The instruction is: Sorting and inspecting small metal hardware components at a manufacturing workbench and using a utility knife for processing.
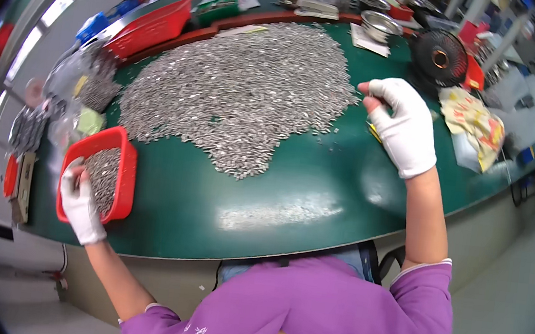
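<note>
A wide heap of small silvery metal parts [243, 92] covers the middle of the green table [317, 192]. At the left near edge stands a red plastic tray [123, 170] holding more of the same parts. My left hand [79, 201], in a white glove, reaches into that tray with its fingers on the parts. My right hand [404, 126], also white-gloved, is raised above the table just right of the heap, fingers curled with thumb and forefinger pinched together; whether a part sits between them I cannot tell.
A larger red tray [155, 25] stands at the back left by clear bags of parts [86, 80]. Metal bowls [379, 25], papers, a small black fan [439, 58] and a yellow cloth [474, 118] lie at the back right. The table's front edge curves close to my body.
</note>
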Demonstrator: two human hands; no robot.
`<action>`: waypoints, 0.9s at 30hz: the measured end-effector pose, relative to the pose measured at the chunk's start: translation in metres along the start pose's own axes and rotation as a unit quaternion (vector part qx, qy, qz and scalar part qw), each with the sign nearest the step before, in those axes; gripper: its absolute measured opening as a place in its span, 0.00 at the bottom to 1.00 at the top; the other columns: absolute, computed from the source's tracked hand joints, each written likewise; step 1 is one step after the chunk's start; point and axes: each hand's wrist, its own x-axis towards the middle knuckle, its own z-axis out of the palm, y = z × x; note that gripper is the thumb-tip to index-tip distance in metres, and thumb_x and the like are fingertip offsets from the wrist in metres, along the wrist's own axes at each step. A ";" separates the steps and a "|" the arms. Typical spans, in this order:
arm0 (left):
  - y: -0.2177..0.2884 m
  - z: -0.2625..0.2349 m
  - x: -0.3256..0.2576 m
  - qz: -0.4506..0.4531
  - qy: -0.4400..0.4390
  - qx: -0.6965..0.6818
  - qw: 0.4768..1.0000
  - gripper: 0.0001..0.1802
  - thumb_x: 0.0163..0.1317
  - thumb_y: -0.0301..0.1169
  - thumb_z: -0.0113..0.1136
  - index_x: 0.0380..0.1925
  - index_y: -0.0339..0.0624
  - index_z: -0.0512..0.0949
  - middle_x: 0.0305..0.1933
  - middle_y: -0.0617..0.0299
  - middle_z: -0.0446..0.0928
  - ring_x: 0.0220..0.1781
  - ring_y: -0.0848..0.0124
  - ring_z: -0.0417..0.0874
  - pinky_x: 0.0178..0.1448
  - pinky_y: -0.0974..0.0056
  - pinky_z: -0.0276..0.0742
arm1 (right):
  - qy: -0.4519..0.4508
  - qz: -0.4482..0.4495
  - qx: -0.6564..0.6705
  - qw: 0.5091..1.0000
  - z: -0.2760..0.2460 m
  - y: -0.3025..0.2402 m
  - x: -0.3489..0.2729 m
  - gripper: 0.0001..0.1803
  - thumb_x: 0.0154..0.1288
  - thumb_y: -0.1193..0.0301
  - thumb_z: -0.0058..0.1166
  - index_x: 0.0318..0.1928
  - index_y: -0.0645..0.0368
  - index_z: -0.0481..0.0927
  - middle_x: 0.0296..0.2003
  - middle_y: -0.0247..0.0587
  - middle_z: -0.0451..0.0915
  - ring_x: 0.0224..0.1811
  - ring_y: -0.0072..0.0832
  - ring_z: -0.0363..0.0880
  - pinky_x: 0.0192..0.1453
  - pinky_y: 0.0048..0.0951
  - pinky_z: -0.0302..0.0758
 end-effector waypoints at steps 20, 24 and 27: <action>0.141 0.121 -0.145 0.145 -0.339 0.013 0.929 0.12 0.39 0.23 0.69 0.26 0.43 0.77 0.40 0.56 0.75 0.53 0.51 0.76 0.54 0.51 0.73 | -0.181 0.179 0.062 0.965 -0.006 -0.023 -0.108 0.17 0.59 0.70 0.57 0.49 0.60 0.77 0.37 0.51 0.78 0.41 0.48 0.78 0.47 0.40 0.76; 0.140 0.123 -0.144 0.149 -0.348 0.006 0.925 0.12 0.44 0.21 0.67 0.28 0.43 0.75 0.42 0.57 0.75 0.55 0.51 0.75 0.57 0.53 0.72 | -0.272 0.037 0.055 0.960 0.013 -0.060 -0.129 0.19 0.54 0.71 0.56 0.49 0.51 0.77 0.29 0.41 0.73 0.33 0.41 0.75 0.37 0.42 0.74; 0.138 0.123 -0.145 0.141 -0.346 0.009 0.928 0.12 0.41 0.22 0.69 0.27 0.43 0.77 0.42 0.57 0.75 0.55 0.51 0.76 0.55 0.52 0.73 | -0.280 0.002 0.055 0.958 0.027 -0.069 -0.141 0.23 0.52 0.74 0.57 0.52 0.49 0.80 0.24 0.37 0.70 0.28 0.37 0.73 0.33 0.38 0.72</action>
